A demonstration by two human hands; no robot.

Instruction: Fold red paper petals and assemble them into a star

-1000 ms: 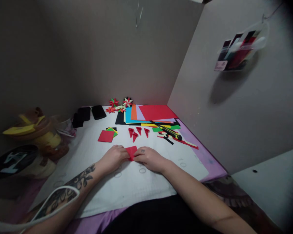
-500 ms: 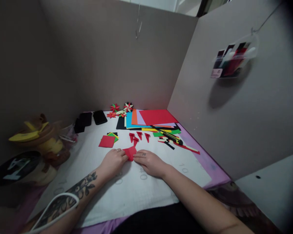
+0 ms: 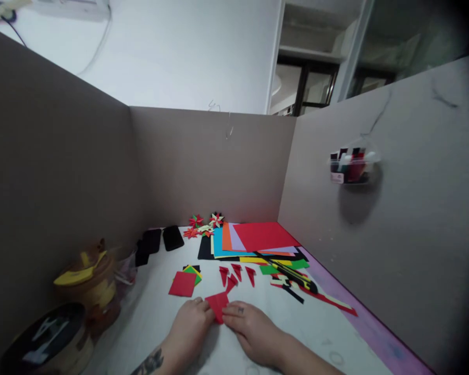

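Note:
A small red paper square (image 3: 218, 306), creased and partly folded, lies on the white table cover between my hands. My left hand (image 3: 193, 323) pinches its left edge, thumb hidden beneath the fingers. From the other side my right hand (image 3: 254, 330) grips the right edge with its fingertips. Just beyond it are several folded red paper triangles (image 3: 250, 276). To the left sits a stack of squares with a red square (image 3: 182, 284) on top and green, yellow and black corners showing below.
Coloured sheets (image 3: 263, 236) are piled at the back right, with a yellow-black utility knife (image 3: 293, 273) and paper strips (image 3: 293, 294) in front. Folded paper stars (image 3: 216, 220) and a black phone-like object (image 3: 173, 238) stand at the back. Round containers (image 3: 47, 338) line the left; grey partitions surround the table.
My view has tilted upward, so the table appears lower and more wall shows above the partition. Both hands stay on the red paper, which looks more opened out.

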